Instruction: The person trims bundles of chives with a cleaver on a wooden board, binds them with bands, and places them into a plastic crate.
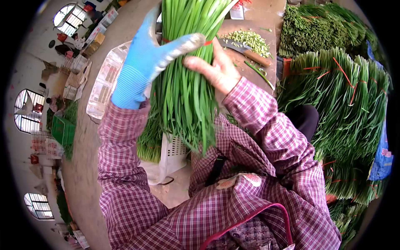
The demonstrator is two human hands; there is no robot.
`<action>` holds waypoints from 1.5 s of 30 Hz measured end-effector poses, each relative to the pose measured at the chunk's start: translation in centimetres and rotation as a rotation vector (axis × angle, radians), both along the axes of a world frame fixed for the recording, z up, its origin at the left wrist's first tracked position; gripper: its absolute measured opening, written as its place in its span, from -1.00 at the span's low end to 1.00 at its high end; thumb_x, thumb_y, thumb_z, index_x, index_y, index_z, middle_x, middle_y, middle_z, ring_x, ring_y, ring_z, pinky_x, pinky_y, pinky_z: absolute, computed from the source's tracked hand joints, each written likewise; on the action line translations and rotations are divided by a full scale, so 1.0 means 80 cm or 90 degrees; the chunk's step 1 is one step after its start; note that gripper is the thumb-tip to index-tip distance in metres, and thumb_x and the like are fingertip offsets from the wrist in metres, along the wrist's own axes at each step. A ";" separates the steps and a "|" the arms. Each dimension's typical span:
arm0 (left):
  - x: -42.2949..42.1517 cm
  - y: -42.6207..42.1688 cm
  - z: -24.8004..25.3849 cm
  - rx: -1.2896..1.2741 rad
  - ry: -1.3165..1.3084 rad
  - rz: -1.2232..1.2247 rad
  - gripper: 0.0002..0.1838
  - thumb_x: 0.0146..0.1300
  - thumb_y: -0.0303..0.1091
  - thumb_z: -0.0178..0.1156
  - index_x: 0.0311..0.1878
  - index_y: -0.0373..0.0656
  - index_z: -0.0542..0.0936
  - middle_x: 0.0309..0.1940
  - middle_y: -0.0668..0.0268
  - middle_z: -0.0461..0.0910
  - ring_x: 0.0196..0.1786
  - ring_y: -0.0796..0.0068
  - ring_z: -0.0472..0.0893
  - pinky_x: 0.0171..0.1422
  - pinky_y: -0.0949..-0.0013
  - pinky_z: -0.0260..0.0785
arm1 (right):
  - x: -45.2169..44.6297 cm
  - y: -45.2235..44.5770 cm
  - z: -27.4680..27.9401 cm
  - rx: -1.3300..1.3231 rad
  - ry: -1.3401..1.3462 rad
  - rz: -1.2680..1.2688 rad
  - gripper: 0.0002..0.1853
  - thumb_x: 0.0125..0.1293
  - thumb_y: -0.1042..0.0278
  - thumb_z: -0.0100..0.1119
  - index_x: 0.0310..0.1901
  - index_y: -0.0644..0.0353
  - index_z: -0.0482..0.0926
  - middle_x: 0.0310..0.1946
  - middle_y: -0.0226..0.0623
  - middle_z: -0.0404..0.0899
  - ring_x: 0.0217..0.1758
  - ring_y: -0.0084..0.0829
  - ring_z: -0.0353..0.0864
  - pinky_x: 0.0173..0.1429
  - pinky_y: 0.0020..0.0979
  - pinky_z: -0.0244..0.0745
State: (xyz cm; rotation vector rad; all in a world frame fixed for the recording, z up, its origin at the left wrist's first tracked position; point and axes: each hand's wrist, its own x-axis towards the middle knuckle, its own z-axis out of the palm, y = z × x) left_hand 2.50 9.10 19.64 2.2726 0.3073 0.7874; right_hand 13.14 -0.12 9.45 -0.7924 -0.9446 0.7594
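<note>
A bundle of garlic chives (189,89) hangs in front of me with its leaves pointing down, bound by a red band (208,43). My left hand (143,58), in a blue glove with a dirty pale palm coating, wraps round the bundle with its thumb across the front. My bare right hand (216,68) grips the bundle from the other side, thumb in front, just below the band. Beside it a knife (254,56) with a wooden handle lies on a board (266,35), near a pile of chopped stem ends (252,41).
Stacked chives (337,96) rise at my right, with green stalk bundles (312,35) behind and blue sheeting (380,160) along the edge. A white plastic basket (177,150) holding chives stands below my hands. Further left are a pale crate (102,89) and a green crate (62,130).
</note>
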 end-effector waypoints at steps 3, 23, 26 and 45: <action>-0.017 0.038 0.027 -0.048 0.042 0.065 0.28 -0.12 0.18 0.50 0.50 -0.32 -0.01 0.33 -0.09 0.34 0.37 0.07 0.38 0.49 0.08 0.19 | 0.042 0.005 0.025 0.045 -0.065 0.068 0.04 0.15 0.02 0.44 0.45 0.29 -0.05 0.27 0.00 0.36 0.27 -0.27 0.47 0.36 -0.24 0.42; -0.039 0.083 -0.096 -0.549 -0.517 0.031 -0.30 0.26 0.07 0.16 0.34 -0.21 0.38 0.26 0.08 0.46 0.26 0.14 0.50 0.37 0.00 0.35 | 0.127 -0.056 -0.063 -0.173 -0.769 -0.068 -0.05 0.10 0.02 0.39 0.44 0.20 0.12 0.06 0.21 0.54 0.18 -0.08 0.57 0.29 -0.17 0.45; -0.056 0.084 -0.100 -0.534 -0.576 0.111 -0.37 0.34 0.10 0.05 0.29 -0.19 0.43 0.25 0.10 0.47 0.25 0.16 0.50 0.36 0.00 0.36 | 0.145 -0.121 -0.062 -0.650 -0.841 -0.230 -0.41 0.14 0.12 0.36 0.22 0.05 0.46 -0.25 0.02 0.67 -0.07 0.00 0.66 0.02 -0.13 0.58; -0.049 0.029 -0.166 -0.580 -0.666 0.013 -0.17 0.19 0.19 0.21 0.40 -0.15 0.32 0.32 0.11 0.39 0.29 0.11 0.44 0.38 -0.06 0.33 | 0.011 -0.107 -0.043 -0.077 -0.757 -0.530 -0.71 0.07 0.40 0.15 -0.12 0.13 0.54 -0.31 -0.34 0.50 -0.20 -0.28 0.50 -0.10 -0.30 0.50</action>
